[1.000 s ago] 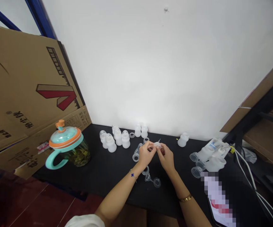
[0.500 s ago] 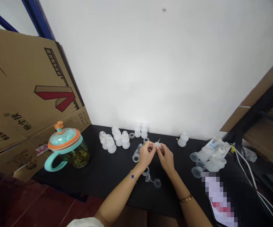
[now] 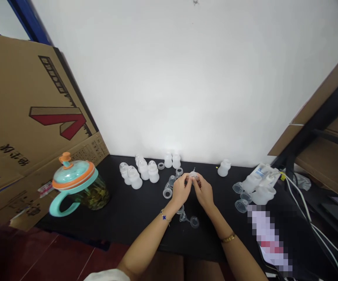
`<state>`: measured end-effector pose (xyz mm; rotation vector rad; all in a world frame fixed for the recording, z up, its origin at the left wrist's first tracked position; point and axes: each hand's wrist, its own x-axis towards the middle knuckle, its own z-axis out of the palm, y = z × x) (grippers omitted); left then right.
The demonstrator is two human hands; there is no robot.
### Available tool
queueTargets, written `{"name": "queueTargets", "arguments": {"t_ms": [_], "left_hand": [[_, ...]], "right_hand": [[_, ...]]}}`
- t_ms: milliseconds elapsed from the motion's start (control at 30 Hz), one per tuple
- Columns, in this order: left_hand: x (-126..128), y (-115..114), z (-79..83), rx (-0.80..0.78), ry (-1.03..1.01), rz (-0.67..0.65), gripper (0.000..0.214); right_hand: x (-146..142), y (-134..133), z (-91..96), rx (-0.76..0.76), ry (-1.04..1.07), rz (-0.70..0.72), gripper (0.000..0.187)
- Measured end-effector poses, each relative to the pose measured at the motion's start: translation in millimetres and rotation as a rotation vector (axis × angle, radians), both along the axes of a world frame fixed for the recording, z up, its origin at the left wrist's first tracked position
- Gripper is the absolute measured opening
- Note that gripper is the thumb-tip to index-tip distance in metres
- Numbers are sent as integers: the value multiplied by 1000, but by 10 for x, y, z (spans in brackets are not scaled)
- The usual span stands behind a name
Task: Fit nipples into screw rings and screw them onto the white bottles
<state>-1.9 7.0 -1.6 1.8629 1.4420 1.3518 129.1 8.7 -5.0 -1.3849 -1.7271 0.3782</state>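
My left hand [image 3: 181, 191] and my right hand [image 3: 203, 192] meet above the black table [image 3: 133, 214], both pinched on one small clear plastic piece [image 3: 193, 175] with a thin pointed tip sticking up. Clear rings and nipple parts [image 3: 190, 221] lie on the table just below my wrists, and more rings [image 3: 169, 189] lie left of my left hand. A group of small white bottles [image 3: 141, 174] stands behind them to the left. One single white bottle [image 3: 223, 168] stands to the right near the wall.
A teal and orange lidded jug [image 3: 75, 189] stands at the table's left, in front of a leaning cardboard box [image 3: 25, 128]. Bagged clear cups and bottles [image 3: 256, 187] lie at the right, beside white cables [image 3: 306, 210] and a dark shelf frame [image 3: 317, 128].
Both hands stay pinched on the clear piece. The view has shifted slightly, so everything sits a little lower and further left in the frame.
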Motion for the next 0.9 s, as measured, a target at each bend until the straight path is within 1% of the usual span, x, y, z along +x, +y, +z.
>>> {"name": "queueTargets", "arguments": {"t_ms": [133, 333, 467, 567, 733, 900], "left_hand": [[-9, 17, -17, 11, 50, 33, 19], [-16, 30, -50, 25, 170, 72, 19], [-24, 28, -58, 23, 201, 75, 20], [-27, 27, -59, 26, 174, 71, 19], [-22, 33, -55, 18, 56, 50, 19], [-16, 44, -48, 12, -11, 21, 23]], "right_hand": [[-10, -10, 9, -2, -42, 16, 38], [-11, 29, -58, -25, -58, -9, 45], [-3, 43, -72, -40, -91, -15, 45], [-3, 42, -62, -41, -95, -11, 45], [-5, 41, -63, -12, -64, 15, 41], [3, 50, -87, 5, -51, 15, 39]]}}
